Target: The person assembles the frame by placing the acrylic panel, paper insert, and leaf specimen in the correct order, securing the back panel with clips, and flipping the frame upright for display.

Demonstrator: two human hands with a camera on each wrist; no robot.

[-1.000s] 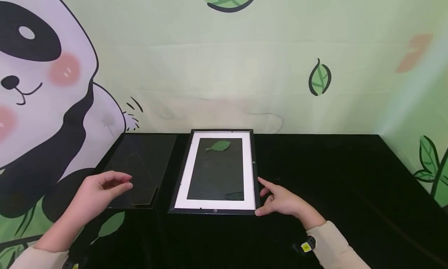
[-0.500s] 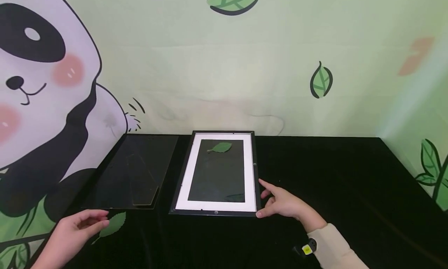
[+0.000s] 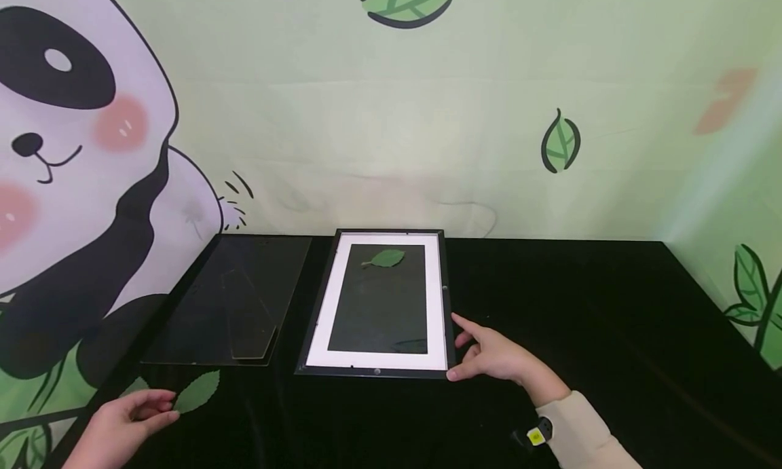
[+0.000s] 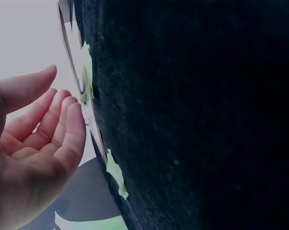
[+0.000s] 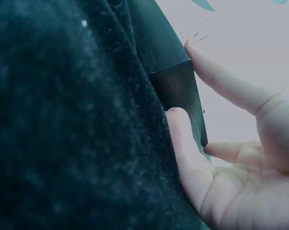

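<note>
A black picture frame (image 3: 342, 371) with a white mat (image 3: 437, 306) lies flat at the middle of the table. Inside its dark opening, a green leaf (image 3: 387, 258) rests near the top and a dimmer leaf shape (image 3: 411, 346) shows at the lower right. My right hand (image 3: 491, 350) grips the frame's near right corner, thumb at the front and fingers along the side. At the near left, my left hand (image 3: 122, 425) is at a serrated green leaf (image 3: 200, 391), thumb and fingers apart. Another leaf (image 3: 136, 386), partly hidden, lies just behind that hand.
The frame's black backing board (image 3: 189, 326), with its stand flap (image 3: 247, 320), lies left of the frame. A black cloth (image 3: 568, 299) covers the table. Behind stands a backdrop (image 3: 397, 129) printed with a panda and leaves.
My left hand has moved from over the backing board down and left to the loose leaves. The right hand keeps its hold on the frame's corner.
</note>
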